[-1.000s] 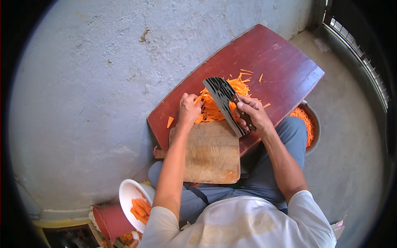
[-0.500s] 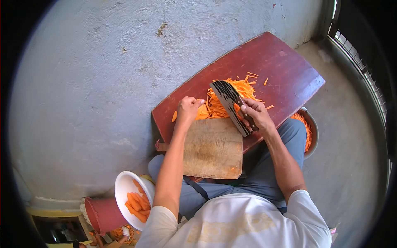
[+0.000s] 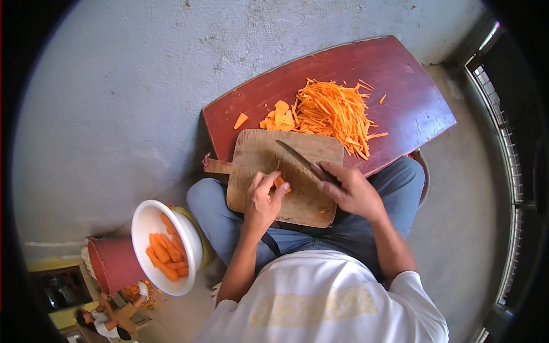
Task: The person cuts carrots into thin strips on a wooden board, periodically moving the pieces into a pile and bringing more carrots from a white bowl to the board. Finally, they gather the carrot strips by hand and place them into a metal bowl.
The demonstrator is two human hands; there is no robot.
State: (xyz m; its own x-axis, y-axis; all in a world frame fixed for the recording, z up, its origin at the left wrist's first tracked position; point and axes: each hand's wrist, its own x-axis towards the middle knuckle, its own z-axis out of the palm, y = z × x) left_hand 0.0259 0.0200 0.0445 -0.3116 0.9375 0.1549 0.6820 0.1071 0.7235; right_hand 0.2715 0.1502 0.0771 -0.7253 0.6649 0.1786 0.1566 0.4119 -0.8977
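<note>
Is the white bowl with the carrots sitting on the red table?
No, the white bowl of carrot pieces sits low at the person's left side, apart from the red table that carries the carrot strips.

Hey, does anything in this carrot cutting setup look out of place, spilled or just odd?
One carrot slice lies alone on the red board, apart from the pile of carrot strips. The cutting board rests on the person's lap and overhangs the red board's edge. Nothing looks spilled or damaged.

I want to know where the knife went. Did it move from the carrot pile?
Yes. The knife has come off the carrot strips toward the person and now lies over the cutting board, held by the right hand.
</note>
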